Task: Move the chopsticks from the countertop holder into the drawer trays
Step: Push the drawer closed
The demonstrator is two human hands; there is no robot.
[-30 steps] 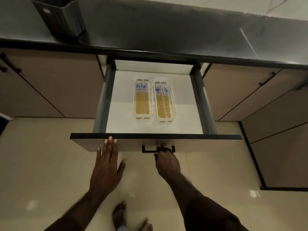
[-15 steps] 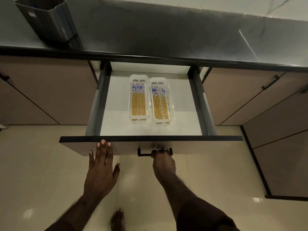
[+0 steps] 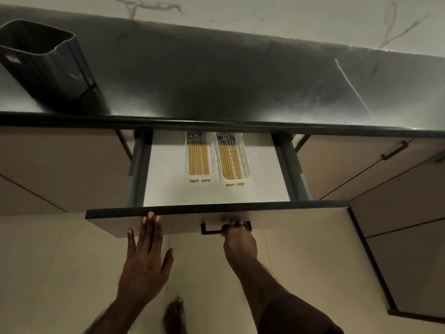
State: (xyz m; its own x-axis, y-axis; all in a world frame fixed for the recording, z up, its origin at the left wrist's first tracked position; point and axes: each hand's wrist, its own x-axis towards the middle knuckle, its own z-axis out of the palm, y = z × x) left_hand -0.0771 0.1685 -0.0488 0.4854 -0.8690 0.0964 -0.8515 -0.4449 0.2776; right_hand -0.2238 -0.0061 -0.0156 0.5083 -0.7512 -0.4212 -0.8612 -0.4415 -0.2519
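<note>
The drawer (image 3: pixel 216 214) stood partly out beneath the dark countertop (image 3: pixel 228 75), its white floor lit bright against a dim kitchen. Two white trays (image 3: pixel 245 162) sat side by side toward the back, just under the counter's edge, and the chopsticks (image 3: pixel 198 159) lay lengthwise inside them, yellow shafts with blue-patterned ends pointing rearward. Up on the counter's far left, the dark ribbed holder (image 3: pixel 45 59) stood upright, and nothing showed above its rim. The right hand (image 3: pixel 238 242) was curled around the black handle (image 3: pixel 209 230) on the drawer front. The left hand (image 3: pixel 144 261) was spread flat, fingertips (image 3: pixel 151 216) touching the front panel's top edge. Tan cabinet doors (image 3: pixel 60 169) flanked the drawer on both sides, pale marble-veined wall ran behind the counter, and cream floor tiles (image 3: pixel 48 273) spread below, where a bare foot (image 3: pixel 174 314) showed between the arms.
</note>
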